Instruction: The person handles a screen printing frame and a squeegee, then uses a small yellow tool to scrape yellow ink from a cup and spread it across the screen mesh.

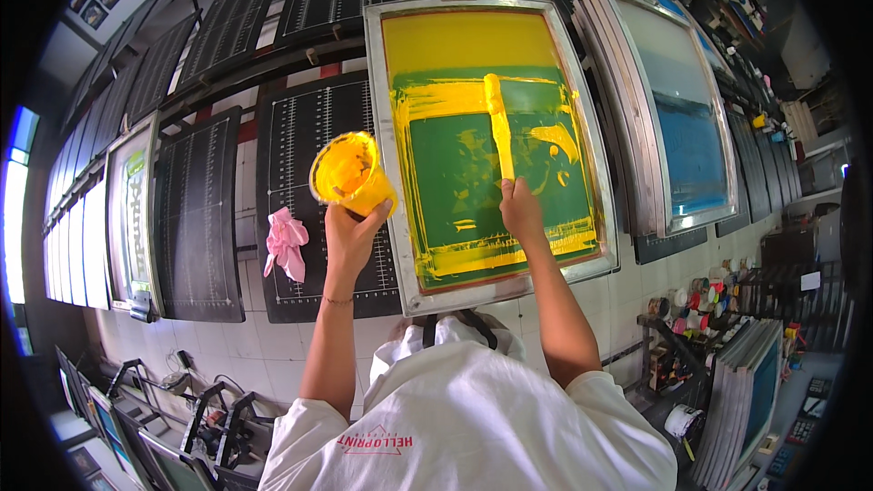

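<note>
My left hand (350, 229) is closed round a tub of yellow ink (350, 170), tilted so its ink-coated inside shows. In my right hand (521, 209) is an ink-covered spatula (498, 123), its handle end in my fingers and its yellow blade pointing away from me. The spatula is over a framed printing screen (446, 159), green with a yellow band at the far end. Yellow ink streaks lie along the screen's sides and near end, with thicker blobs (556, 141) right of the spatula. Whether the blade touches the mesh I cannot tell.
A crumpled pink cloth (286, 244) lies on a black ruled board (314, 200) left of the screen. More black boards (200, 218) stand in rows at left and behind. Stacked framed screens (673, 109) lean at right; ink containers (700, 300) crowd a rack at lower right.
</note>
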Available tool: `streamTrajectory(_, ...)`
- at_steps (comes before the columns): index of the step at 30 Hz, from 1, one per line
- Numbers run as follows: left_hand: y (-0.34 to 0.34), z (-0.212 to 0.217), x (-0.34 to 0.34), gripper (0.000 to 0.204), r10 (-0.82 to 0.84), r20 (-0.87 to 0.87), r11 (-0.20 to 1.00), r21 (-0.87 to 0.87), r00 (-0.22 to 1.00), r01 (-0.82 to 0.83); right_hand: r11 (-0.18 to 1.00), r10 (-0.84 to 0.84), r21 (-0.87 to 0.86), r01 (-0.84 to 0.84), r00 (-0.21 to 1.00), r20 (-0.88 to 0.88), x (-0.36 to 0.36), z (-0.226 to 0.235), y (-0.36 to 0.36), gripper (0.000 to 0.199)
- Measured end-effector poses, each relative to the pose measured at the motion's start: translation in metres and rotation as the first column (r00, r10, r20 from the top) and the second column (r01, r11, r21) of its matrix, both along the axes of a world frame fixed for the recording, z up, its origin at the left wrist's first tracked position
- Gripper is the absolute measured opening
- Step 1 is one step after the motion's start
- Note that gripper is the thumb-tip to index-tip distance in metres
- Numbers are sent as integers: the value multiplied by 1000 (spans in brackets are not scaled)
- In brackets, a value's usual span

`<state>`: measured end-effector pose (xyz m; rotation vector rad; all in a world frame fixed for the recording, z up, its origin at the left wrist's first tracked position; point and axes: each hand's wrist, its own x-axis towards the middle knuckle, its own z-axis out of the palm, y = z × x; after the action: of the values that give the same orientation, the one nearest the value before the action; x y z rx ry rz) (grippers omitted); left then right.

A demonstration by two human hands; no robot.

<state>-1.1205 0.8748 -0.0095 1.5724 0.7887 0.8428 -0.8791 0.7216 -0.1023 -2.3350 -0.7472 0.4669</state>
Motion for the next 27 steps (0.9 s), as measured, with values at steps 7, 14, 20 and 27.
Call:
streamTrajectory(7, 44, -4, 50, 47, -87, -48, 989, 118, 995, 92, 894, 128, 333, 300, 540, -832, -11, 37, 0, 27)
streamTrajectory(14, 76, -7, 100, 50, -38, -381, 980, 167, 924, 110, 906, 171, 302, 296, 398, -901, 25, 92, -17, 25)
streamTrajectory(20, 83, -27, 141, 54, -79, -410, 955, 229, 908, 187, 933, 211, 306, 190, 401, -892, 59, 162, -34, 24)
streamTrajectory(27, 61, -13, 174, 53, -254, -319, 939, 144, 913, 311, 987, 69, 149, 56, 690, -720, 51, 236, -36, 24)
